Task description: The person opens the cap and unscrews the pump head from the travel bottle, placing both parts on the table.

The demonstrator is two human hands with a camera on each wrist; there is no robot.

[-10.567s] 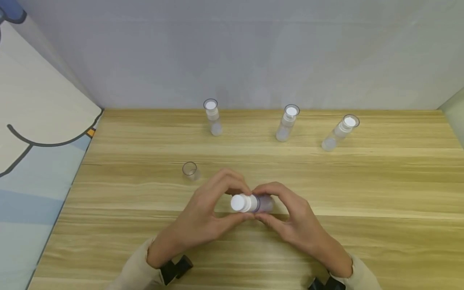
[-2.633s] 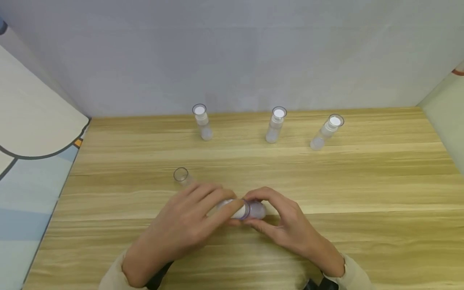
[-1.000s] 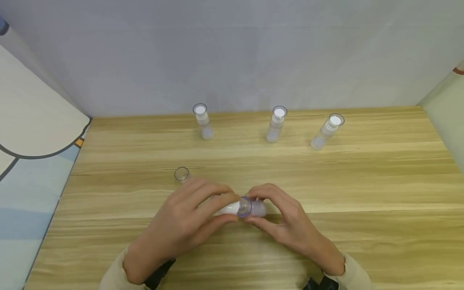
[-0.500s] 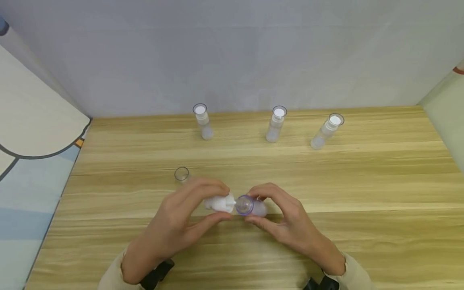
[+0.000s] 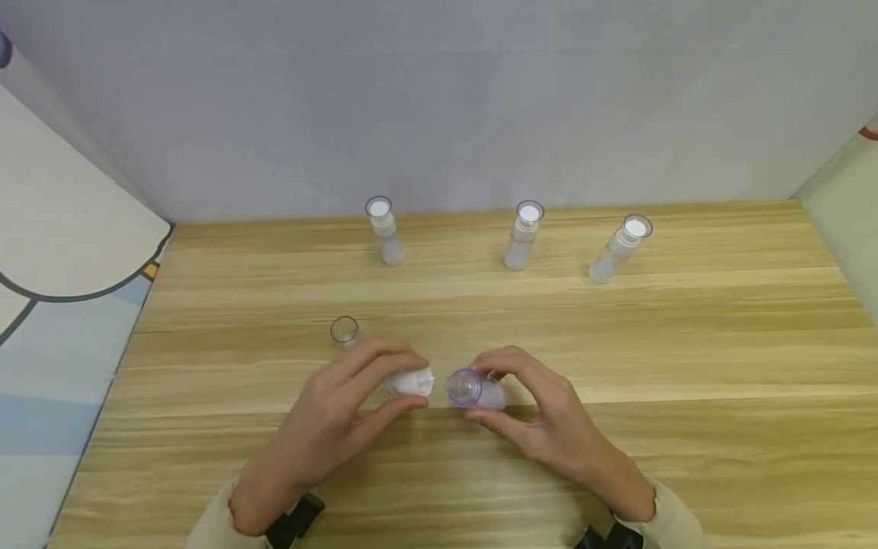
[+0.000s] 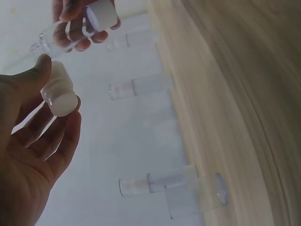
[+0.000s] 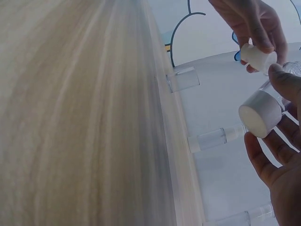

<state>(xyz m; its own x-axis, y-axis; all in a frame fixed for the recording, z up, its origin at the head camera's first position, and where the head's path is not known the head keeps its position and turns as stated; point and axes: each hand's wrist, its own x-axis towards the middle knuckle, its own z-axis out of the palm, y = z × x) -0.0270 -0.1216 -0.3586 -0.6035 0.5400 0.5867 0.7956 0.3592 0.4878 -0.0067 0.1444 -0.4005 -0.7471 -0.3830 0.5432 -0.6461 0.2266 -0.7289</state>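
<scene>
In the head view my left hand [image 5: 336, 415] pinches a white pump head [image 5: 409, 382] between fingers and thumb. A small gap to its right separates it from a clear bottle [image 5: 488, 394], whose uncovered neck tilts toward it. My right hand [image 5: 555, 415] grips this bottle between thumb and fingers. The right wrist view shows the bottle's white base [image 7: 260, 113] and the pump head [image 7: 258, 57] close to its neck. A clear cap [image 5: 344, 330] stands on the table just beyond my left hand, its lower part hidden by the fingers.
Three capped pump bottles stand along the back of the wooden table [image 5: 720, 320]: a left one [image 5: 384, 229], a middle one [image 5: 523, 235] and a right one [image 5: 620, 248]. A grey-white backdrop [image 5: 446, 114] rises behind them, with a printed cloth [image 5: 75, 229] at the left.
Earlier the pump head sat on the bottle. My left hand has twisted it, then drawn it off leftward, exposing the neck. My right hand has kept its grip on the bottle.
</scene>
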